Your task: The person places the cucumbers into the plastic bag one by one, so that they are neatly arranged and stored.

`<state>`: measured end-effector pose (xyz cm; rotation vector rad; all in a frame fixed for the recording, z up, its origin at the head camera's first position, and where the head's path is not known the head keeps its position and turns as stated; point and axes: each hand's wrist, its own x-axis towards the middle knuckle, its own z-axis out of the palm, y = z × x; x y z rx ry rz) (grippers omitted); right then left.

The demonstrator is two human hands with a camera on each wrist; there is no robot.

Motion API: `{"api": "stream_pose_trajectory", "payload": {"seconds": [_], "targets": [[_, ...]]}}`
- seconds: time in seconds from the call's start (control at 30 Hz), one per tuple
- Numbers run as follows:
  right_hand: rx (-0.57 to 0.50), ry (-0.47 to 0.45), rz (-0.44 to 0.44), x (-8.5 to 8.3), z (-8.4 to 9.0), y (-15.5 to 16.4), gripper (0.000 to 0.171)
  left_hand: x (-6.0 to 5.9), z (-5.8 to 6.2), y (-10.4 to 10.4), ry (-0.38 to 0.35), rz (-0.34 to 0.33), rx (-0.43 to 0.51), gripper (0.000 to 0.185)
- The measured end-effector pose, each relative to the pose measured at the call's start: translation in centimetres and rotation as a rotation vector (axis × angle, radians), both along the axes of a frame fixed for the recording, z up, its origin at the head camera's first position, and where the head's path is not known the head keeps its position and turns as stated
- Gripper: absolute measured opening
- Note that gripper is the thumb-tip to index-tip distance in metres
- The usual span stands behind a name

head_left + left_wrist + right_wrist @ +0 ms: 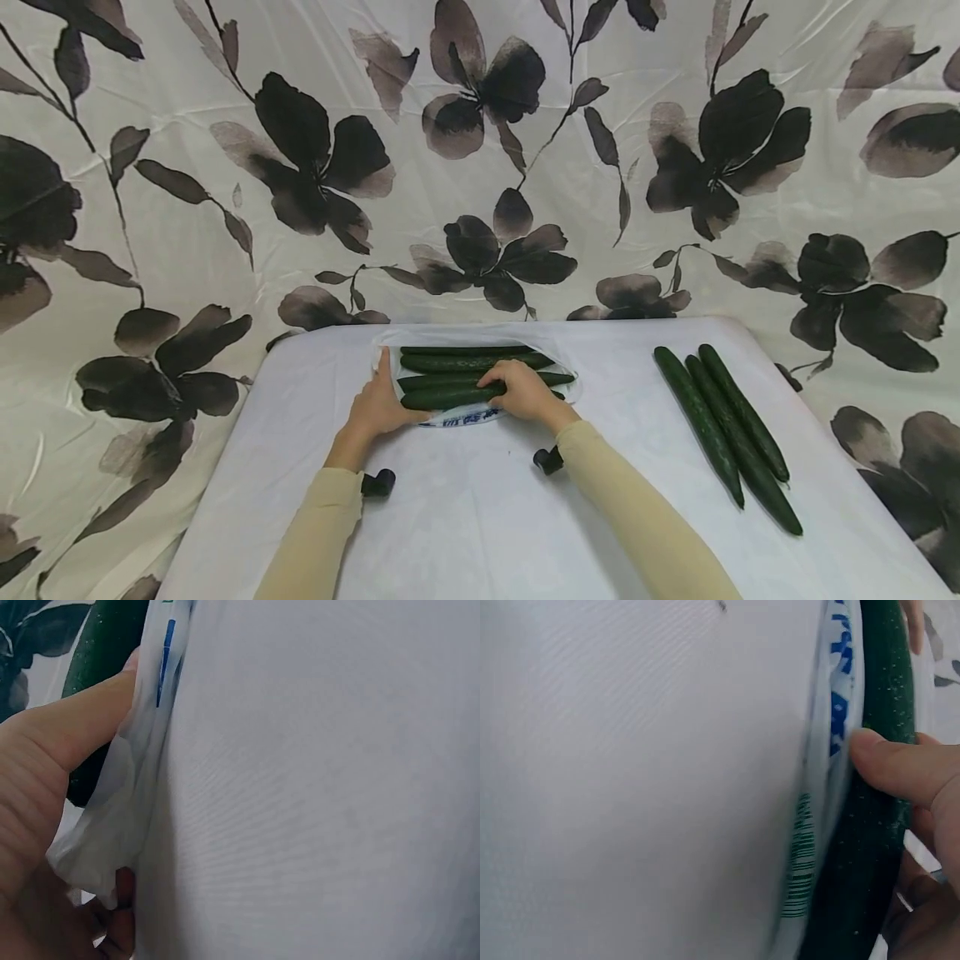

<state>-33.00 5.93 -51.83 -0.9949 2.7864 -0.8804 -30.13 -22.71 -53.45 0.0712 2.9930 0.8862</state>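
A clear plastic bag (465, 417) with blue print lies at the far middle of the white table (465, 517). Several dark green cucumbers (465, 362) lie lengthwise in it. My left hand (378, 400) is at the bag's left end. In the left wrist view its thumb (67, 727) and a fingertip pinch the bag's plastic (120, 802) beside a cucumber (105, 637). My right hand (517, 390) curls over the nearest cucumber (442, 398). In the right wrist view, the thumb (900, 769) presses on that cucumber (885, 690) next to the bag's printed edge (832, 712).
Three loose cucumbers (727, 425) lie side by side on the right of the table, pointing towards the near right corner. A floral black-and-cream cloth (480, 167) hangs behind and around the table. The table's rounded far corners and side edges are in view.
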Motion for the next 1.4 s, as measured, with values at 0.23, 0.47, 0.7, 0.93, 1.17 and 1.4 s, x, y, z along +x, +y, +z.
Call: {"api": "stream_pose_trajectory", "payload": {"seconds": [0.23, 0.47, 0.7, 0.93, 1.17, 1.4], "targets": [[0.03, 0.061, -0.043, 0.1, 0.0, -0.2, 0.035, 0.4, 0.3, 0.6, -0.012, 0.026, 0.084, 0.146], [0.028, 0.15, -0.153, -0.8, -0.7, -0.3, 0.034, 0.5, 0.7, 1.2, -0.072, 0.076, 0.02, 0.147], [-0.094, 0.08, -0.202, -1.4, -0.4, 0.4, 0.03, 0.6, 0.8, 1.2, -0.108, 0.057, -0.025, 0.153], [-0.005, 0.171, -0.075, -1.6, 0.8, 0.8, 0.038, 0.4, 0.6, 0.9, -0.095, 0.014, -0.004, 0.15], [-0.15, 0.145, -0.039, -2.7, 2.3, 0.4, 0.032, 0.0, 1.2, 0.0, -0.063, -0.008, 0.009, 0.14], [-0.117, 0.056, -0.059, -3.8, 1.5, -0.3, 0.034, -0.8, 1.3, -0.6, -0.066, 0.012, 0.022, 0.121]]}}
